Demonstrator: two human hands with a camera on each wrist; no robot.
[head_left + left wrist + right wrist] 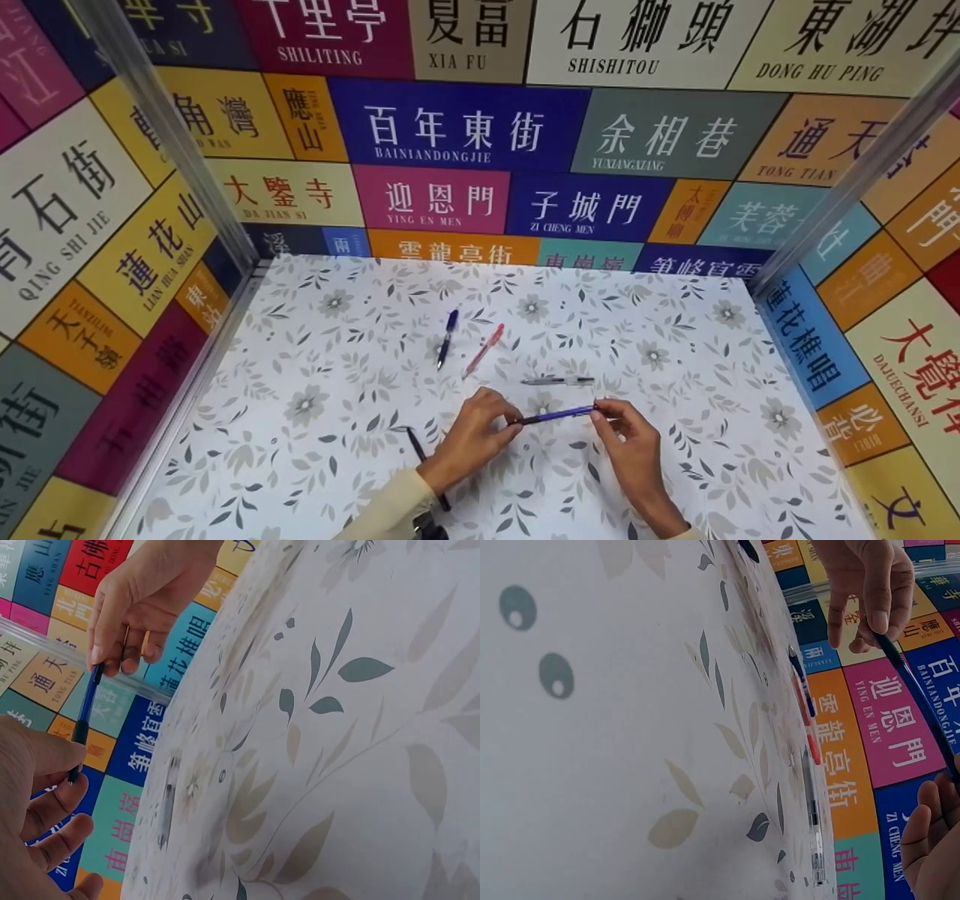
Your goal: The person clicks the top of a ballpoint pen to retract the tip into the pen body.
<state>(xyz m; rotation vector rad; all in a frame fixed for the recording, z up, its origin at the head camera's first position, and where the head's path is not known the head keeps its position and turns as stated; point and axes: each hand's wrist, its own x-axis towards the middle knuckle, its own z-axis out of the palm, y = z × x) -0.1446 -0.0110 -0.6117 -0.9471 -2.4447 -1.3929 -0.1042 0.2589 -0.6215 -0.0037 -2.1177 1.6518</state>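
Note:
Between the two hands, a blue pen (559, 414) with a dark grip section is held nearly level above the table. My left hand (474, 431) pinches its dark tip end between thumb and index finger, the other fingers spread loosely in the left wrist view. At the opposite end, the thumb and fingertips of my right hand (630, 444) pinch the pen. The left wrist view shows the pen's point (73, 778) just past the left thumb. Just beyond the held pen lies a clear pen (558, 380) with grey parts.
Farther back on the floral tabletop (360, 450) lie a dark blue pen (448, 340) and a pinkish-red pen (484, 349). A black pen (415, 442) lies partly hidden under the left forearm. Panels with printed signs (457, 127) stand around the table's back and sides.

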